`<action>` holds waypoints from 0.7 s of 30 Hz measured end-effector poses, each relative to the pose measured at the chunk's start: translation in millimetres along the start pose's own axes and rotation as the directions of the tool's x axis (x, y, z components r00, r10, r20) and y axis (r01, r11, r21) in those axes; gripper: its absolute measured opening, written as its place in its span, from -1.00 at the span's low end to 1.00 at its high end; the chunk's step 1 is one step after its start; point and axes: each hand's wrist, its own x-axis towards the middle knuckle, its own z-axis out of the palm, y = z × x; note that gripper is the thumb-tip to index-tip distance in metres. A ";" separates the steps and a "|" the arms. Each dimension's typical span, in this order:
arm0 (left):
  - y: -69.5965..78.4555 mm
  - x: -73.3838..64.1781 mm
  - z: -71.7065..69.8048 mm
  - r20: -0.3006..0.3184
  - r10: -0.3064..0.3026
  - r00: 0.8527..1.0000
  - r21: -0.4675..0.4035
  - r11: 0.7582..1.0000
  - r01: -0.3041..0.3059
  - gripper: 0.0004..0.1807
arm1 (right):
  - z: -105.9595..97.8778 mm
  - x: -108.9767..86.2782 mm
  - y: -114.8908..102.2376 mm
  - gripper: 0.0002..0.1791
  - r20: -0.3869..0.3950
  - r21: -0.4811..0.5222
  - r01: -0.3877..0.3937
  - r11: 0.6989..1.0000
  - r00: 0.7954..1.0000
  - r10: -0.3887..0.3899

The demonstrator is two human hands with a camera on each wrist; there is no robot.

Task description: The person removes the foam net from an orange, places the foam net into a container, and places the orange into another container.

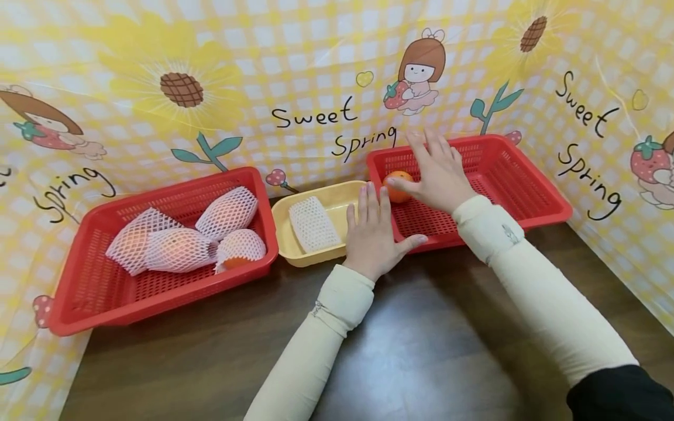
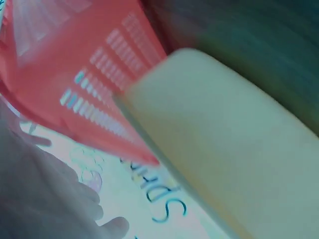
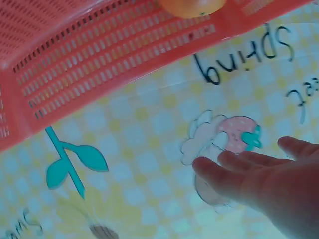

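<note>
While the right hand (image 1: 438,177) and left hand (image 1: 371,238) are spread wide, holding nothing, the orange (image 1: 397,195) sits bare in the right-hand red basket (image 1: 526,178), so a clumsy poke might make it roll and bump the side, since it is round.

The left hand (image 1: 371,240) partly hides the yellow tray (image 1: 312,258), which the left wrist view blurs and crops. Right of the tray, the right hand (image 1: 441,175) partly covers an orange (image 1: 396,195); left of it, foam nets (image 1: 181,248) veil fruits (image 1: 237,263).
</note>
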 end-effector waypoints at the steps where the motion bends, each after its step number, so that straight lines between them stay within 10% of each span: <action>1: -4.1 -2.8 -1.8 -0.002 0.003 1.000 0.006 1.000 -0.003 0.30 | 0.4 -6.0 -1.2 0.12 -0.013 -0.004 0.008 1.000 1.000 -0.008; 12: -62.5 -48.2 -28.0 -0.083 0.042 0.996 0.014 0.999 -0.041 0.33 | 14.1 -47.2 -37.7 0.17 -0.066 -0.015 0.132 0.991 0.989 -0.133; 21: -129.4 -87.4 -50.8 -0.091 -0.063 0.994 0.021 0.998 0.065 0.32 | 46.0 -52.0 -79.1 0.22 -0.048 0.014 0.235 0.972 0.971 -0.234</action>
